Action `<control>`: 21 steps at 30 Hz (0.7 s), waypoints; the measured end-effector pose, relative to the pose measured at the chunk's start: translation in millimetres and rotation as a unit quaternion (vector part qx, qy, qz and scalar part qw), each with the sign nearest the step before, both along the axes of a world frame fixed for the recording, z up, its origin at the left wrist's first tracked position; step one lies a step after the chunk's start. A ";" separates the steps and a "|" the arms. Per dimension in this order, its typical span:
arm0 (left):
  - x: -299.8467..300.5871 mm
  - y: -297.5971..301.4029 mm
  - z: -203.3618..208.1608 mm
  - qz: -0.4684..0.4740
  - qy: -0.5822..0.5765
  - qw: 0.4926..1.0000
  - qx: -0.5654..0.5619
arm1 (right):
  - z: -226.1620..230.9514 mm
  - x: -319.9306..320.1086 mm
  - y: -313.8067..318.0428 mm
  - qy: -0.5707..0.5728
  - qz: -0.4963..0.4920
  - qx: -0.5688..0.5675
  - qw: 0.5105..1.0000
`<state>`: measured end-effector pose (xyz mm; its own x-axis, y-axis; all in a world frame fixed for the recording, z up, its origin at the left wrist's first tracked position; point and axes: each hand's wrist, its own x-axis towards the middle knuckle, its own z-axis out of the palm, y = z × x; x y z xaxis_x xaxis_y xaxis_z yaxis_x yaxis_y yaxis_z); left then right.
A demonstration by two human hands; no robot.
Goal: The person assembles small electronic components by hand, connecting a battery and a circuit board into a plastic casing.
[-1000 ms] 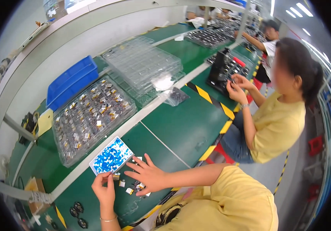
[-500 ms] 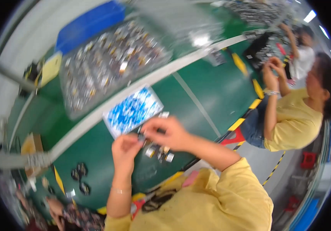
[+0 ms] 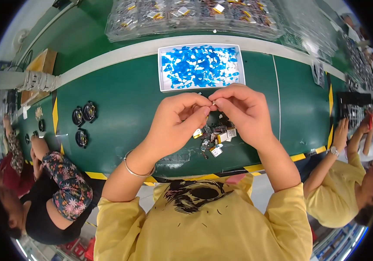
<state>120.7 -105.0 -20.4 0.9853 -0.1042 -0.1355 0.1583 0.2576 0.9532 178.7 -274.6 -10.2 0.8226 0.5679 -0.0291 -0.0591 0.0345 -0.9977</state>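
Observation:
My left hand (image 3: pixel 177 119) and my right hand (image 3: pixel 247 108) meet fingertip to fingertip over the green table (image 3: pixel 121 104). Thumbs and forefingers of both are pinched together around a tiny pale part (image 3: pixel 213 103), mostly hidden by the fingers. Beneath them lies a loose pile of small electronic modules (image 3: pixel 221 137) with silver pouch batteries and yellow tape, partly covered by my right hand. Just beyond the hands stands a shallow white box (image 3: pixel 162 81) full of blue and white film scraps. Three black round parts (image 3: pixel 81 138) rest to the left.
Clear plastic trays (image 3: pixel 186 31) of similar modules sit behind a white rail (image 3: pixel 121 55) crossing the table. A cardboard box (image 3: pixel 43 71) stands far left. One co-worker in floral sleeves (image 3: pixel 67 187) sits at left, another in yellow (image 3: pixel 332 198) at right. Yellow-black tape (image 3: pixel 199 177) marks the near edge.
The view has turned and levelled, so the white box now appears straight ahead and the blue bin is out of sight. Both hands stay together, fingertips still pinched.

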 end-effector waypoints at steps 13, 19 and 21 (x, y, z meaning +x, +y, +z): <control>3.1 -11.3 -1.0 0.051 -0.039 0.994 0.091 | -20.3 9.7 -2.4 -0.192 -0.107 -0.060 0.974; 5.6 -8.8 -3.8 0.065 -0.129 0.959 0.244 | -14.7 8.4 5.9 -0.415 -0.088 -0.108 0.899; 4.4 -7.6 2.1 0.047 -0.126 0.958 0.253 | -13.8 10.5 6.2 -0.422 -0.093 -0.129 0.893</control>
<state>125.1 -112.6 -18.3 0.9950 0.0034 0.0993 -0.0955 -0.2455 0.9647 189.3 -268.5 -24.0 0.6932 0.4830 0.5350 0.6995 -0.2722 -0.6607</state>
